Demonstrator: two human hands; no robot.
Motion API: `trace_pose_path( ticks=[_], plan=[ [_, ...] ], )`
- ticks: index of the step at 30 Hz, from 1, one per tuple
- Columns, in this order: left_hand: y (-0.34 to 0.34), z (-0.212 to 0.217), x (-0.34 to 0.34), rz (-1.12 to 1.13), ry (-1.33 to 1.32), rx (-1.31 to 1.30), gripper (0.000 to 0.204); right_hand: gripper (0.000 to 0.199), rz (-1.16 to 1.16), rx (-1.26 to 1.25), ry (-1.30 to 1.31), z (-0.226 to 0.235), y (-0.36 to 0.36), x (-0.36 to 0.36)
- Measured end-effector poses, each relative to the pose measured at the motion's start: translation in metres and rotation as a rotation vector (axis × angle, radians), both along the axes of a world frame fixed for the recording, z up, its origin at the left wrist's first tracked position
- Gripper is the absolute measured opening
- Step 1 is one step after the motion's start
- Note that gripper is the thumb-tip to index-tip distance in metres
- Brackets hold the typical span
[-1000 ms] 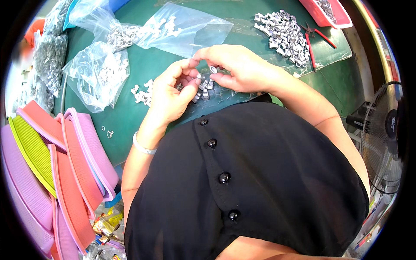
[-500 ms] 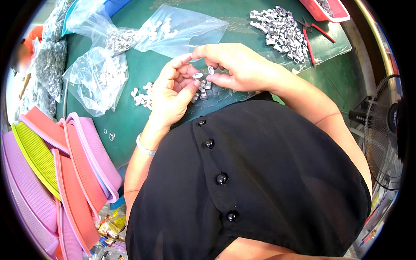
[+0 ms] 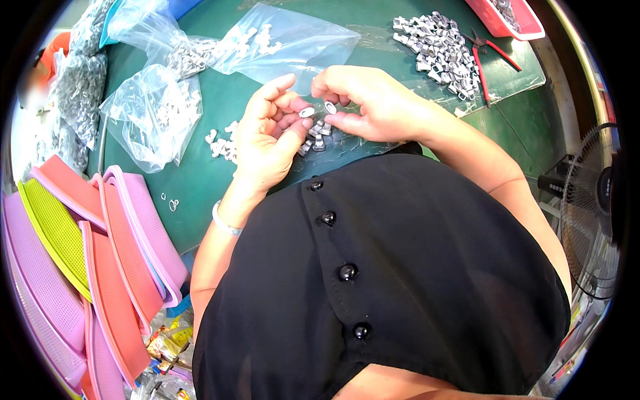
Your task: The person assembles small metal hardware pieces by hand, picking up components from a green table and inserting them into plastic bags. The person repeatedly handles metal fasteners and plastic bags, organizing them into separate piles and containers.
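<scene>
Between the thumb and fingers of my left hand [image 3: 270, 127] is a small oval part [image 3: 306, 113], white inside with a pale rim. Facing it, my right hand [image 3: 363, 103] pinches a similar small oval part [image 3: 330, 107] between thumb and forefinger. A narrow gap separates the two parts. Below my fingertips lies a small group of grey parts [image 3: 319, 139] on the green table. Beside my left wrist is a small pile of white parts [image 3: 225, 143]. A larger heap of grey parts [image 3: 440, 50] sits at the far right.
Red-handled pliers [image 3: 481, 67] lie beside the heap, near a red basket [image 3: 510, 23]. Clear plastic bags [image 3: 150, 113] with white and grey parts cover the far left. Stacked coloured baskets [image 3: 120, 267] stand at left, a fan [image 3: 590, 207] at right. Another person [image 3: 40, 80] is at the far left.
My right hand has shifted slightly right and its forefinger has parted from my left fingertips. Both hands keep their oval parts. The whole view has shifted a little.
</scene>
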State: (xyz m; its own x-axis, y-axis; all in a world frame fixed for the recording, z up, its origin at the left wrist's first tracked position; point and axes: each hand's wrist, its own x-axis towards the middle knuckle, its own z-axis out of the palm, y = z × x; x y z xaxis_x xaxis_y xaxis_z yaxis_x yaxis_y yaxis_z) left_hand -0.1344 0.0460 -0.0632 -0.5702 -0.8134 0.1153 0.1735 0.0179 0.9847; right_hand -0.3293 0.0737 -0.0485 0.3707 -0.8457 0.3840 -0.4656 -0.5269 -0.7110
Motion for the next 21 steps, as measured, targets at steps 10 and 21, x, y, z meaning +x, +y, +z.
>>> trace_pose_path(
  ticks=[10,21],
  plan=[
    [-0.0017,-0.0038,0.0027,0.011,0.062,0.024,0.053,0.023,0.043,0.012,-0.114,-0.003,-0.0014,-0.0003],
    [-0.0009,-0.0035,0.0039,0.021,0.077,0.07,0.053,0.043,-0.041,-0.04,-0.165,-0.004,0.002,0.0082]
  ],
)
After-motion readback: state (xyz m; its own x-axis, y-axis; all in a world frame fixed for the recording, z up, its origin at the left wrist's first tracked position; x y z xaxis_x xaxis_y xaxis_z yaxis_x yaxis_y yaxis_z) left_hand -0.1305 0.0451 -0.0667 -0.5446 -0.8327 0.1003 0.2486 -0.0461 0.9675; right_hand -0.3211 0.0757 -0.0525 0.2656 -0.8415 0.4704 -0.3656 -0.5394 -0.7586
